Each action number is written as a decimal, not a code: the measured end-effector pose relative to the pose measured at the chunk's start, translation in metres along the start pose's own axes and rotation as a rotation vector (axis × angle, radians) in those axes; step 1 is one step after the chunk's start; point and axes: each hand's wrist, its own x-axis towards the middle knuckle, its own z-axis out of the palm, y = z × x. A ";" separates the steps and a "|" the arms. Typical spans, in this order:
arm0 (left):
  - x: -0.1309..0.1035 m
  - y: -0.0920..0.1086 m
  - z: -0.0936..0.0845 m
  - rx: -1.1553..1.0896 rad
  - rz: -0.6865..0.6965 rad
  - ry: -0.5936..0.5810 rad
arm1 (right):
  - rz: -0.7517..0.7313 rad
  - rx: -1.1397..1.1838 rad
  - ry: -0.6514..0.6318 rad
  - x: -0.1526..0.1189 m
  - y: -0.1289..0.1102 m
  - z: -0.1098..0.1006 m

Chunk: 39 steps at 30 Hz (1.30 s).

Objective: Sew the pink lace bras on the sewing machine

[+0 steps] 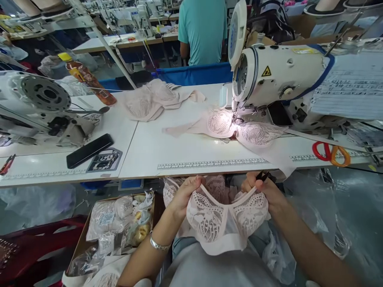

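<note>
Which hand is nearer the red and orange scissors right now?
Right. The right hand holds one side of the bra, in front of the table and left of the scissors; the left hand holds the other side, farther left.

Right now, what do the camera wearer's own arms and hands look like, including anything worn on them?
The left hand and right hand are gloveless, with no rings that I can make out. A silver-coloured, open-looking bangle circles the left wrist; the right wrist shows nothing worn. No sleeves cover the visible forearms. Whether the nails are painted is too small to tell.
</note>
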 end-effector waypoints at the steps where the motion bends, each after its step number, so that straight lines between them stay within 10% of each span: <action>1: 0.000 -0.001 0.001 -0.009 0.000 -0.008 | 0.007 -0.007 0.004 0.001 0.000 0.000; 23: -0.004 -0.006 -0.001 -0.026 0.058 -0.057 | -0.062 0.007 -0.091 -0.005 0.003 -0.005; 33: 0.014 0.001 0.027 0.091 -0.023 -0.081 | -0.252 -0.701 -0.556 -0.011 -0.029 0.006; 39: 0.010 0.022 0.042 0.855 0.691 0.072 | -0.444 -0.700 -0.244 -0.057 -0.060 -0.006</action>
